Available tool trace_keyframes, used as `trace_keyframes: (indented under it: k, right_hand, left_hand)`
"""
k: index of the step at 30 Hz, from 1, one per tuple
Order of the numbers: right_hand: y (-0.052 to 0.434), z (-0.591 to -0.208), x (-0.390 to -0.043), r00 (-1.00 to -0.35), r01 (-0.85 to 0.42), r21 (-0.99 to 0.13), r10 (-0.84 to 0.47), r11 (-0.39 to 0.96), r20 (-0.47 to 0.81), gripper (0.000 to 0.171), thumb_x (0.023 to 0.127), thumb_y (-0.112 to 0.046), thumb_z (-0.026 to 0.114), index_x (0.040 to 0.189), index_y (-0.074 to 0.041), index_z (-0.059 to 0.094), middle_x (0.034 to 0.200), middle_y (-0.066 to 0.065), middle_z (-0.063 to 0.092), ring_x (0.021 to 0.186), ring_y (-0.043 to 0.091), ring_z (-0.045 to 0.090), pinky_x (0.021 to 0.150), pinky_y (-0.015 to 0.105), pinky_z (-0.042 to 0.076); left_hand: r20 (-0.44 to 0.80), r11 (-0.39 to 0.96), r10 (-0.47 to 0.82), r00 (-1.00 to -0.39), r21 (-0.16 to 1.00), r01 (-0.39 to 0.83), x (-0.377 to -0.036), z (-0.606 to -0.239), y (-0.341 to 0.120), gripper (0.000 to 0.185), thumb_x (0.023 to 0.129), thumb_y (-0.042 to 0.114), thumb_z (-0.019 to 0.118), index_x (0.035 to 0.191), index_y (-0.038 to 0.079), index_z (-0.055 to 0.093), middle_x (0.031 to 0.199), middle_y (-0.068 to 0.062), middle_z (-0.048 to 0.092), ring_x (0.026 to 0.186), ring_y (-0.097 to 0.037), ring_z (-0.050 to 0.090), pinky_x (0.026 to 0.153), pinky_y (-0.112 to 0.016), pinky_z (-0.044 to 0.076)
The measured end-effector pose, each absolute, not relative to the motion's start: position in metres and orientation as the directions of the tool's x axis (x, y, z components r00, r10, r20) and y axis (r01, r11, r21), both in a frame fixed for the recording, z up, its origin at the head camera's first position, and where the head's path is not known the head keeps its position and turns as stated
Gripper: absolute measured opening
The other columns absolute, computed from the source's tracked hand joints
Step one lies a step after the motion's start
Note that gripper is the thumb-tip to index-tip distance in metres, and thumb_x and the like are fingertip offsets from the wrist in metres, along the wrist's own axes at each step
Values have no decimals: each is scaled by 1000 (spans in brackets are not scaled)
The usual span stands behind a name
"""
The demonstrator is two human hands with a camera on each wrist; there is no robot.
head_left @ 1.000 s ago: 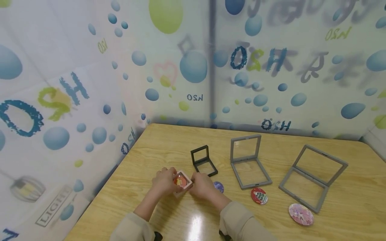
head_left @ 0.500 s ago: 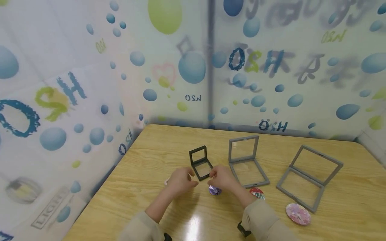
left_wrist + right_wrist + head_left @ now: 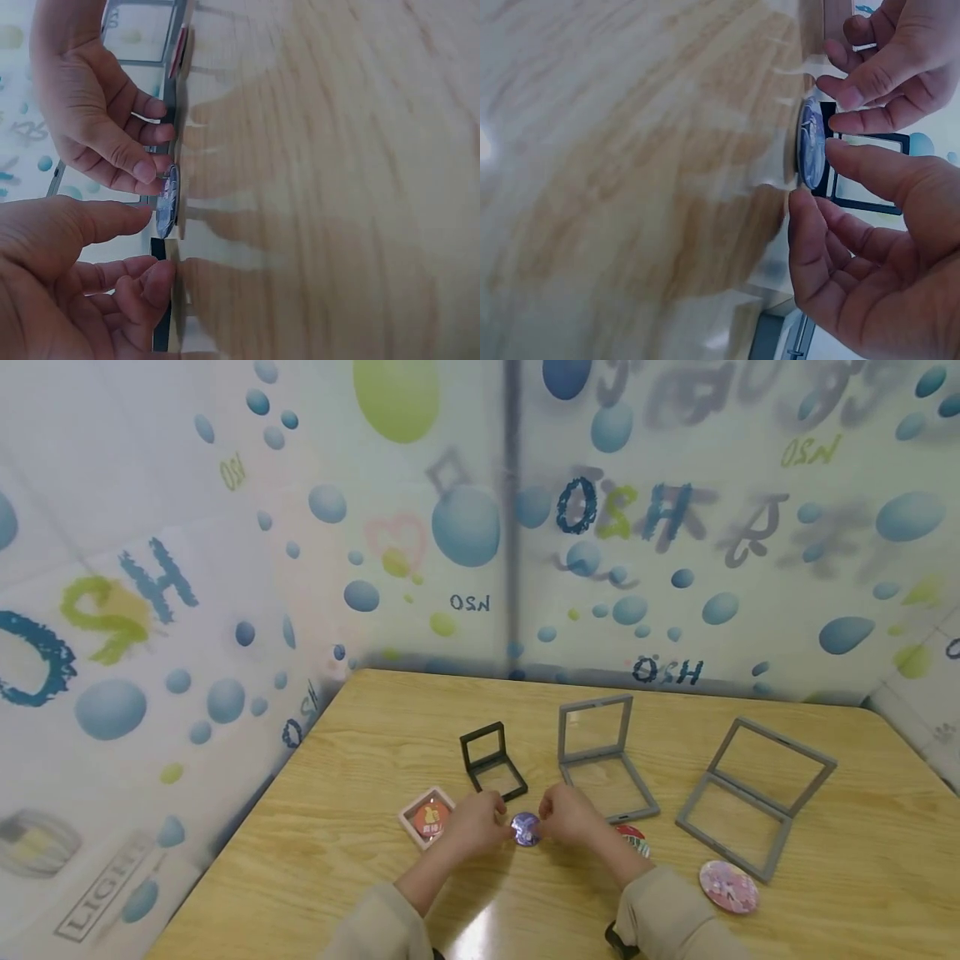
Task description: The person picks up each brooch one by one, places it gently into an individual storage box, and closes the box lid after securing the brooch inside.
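Note:
A small round purple button badge (image 3: 525,829) lies on the table between my two hands. My left hand (image 3: 474,828) is at its left edge, thumb (image 3: 124,219) and bent fingers spread apart. From the other side my right hand (image 3: 572,816) reaches in, its thumb and index fingertips right at the badge's rim in the right wrist view. Neither hand is closed round it. Just behind stands a small black hinged display frame (image 3: 513,794), its lid raised. To the left lies a pink square frame (image 3: 407,820), closed, with a red badge (image 3: 431,818) inside.
Two larger grey hinged frames (image 3: 652,811) (image 3: 776,852) stand with lids up towards the right. A red and green badge (image 3: 634,838), partly behind my right forearm, and a pink floral badge (image 3: 728,887) lie before them. Printed curtains (image 3: 360,493) bound the wooden table (image 3: 300,877).
The pink frame, held in both hands earlier, now rests on the table at the left. Both hands have let go of it and moved right to the purple badge.

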State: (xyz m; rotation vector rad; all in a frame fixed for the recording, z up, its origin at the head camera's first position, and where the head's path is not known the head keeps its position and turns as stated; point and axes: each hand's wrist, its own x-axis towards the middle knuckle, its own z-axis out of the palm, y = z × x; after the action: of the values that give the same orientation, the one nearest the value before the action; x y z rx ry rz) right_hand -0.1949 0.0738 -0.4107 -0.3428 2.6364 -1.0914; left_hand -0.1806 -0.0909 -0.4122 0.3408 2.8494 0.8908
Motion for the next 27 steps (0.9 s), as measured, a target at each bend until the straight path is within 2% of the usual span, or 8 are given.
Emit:
trace_keyframes:
  k: [4, 11, 17, 22, 27]
  right_hand:
    - [72, -415, -194, -936, -123, -708, -319, 695, -151, 18, 70, -5, 73, 73, -1, 55, 63, 4, 52, 52, 13, 49, 48, 24, 40]
    - [70, -418, -194, -941, -155, -683, -318, 714, -118, 19, 67, -3, 74, 72, -1, 55, 65, 3, 51, 57, 15, 47, 50, 25, 39]
    - [70, -417, -193, -944, -164, -666, -312, 727, -108, 20, 66, -4, 74, 69, -3, 55, 65, 2, 51, 60, 15, 46, 52, 25, 38]
    - [70, -418, -193, -952, -162, -684, -295, 711, -81, 20, 66, -3, 73, 66, -3, 53, 62, 2, 50, 57, 15, 46, 50, 25, 37]
    - [69, -421, -193, -958, -136, -723, -276, 678, -78, 16, 71, -2, 70, 66, -3, 55, 61, 2, 51, 54, 13, 46, 48, 23, 38]
  left_hand:
    - [-67, 793, 250, -966, 587, 164, -180, -416, -87, 32, 66, 16, 75, 89, 0, 60, 78, -9, 61, 67, -20, 55, 58, -32, 45]
    - [-7, 810, 290, -957, 534, 242, -179, -419, -83, 21, 65, 13, 75, 77, 4, 60, 62, 2, 52, 55, -11, 45, 47, -24, 36]
    - [-7, 809, 285, -958, 538, 237, -179, -420, -81, 23, 64, 12, 75, 79, 4, 58, 61, 2, 51, 54, -11, 44, 46, -23, 36]
    - [34, 781, 266, -963, 578, 236, -179, -422, -80, 17, 69, 7, 69, 81, 4, 58, 63, 0, 55, 52, -10, 45, 46, -23, 37]
    - [67, 771, 225, -972, 598, 220, -178, -422, -80, 12, 72, 7, 67, 80, 5, 59, 71, -5, 61, 57, -13, 51, 50, -24, 40]
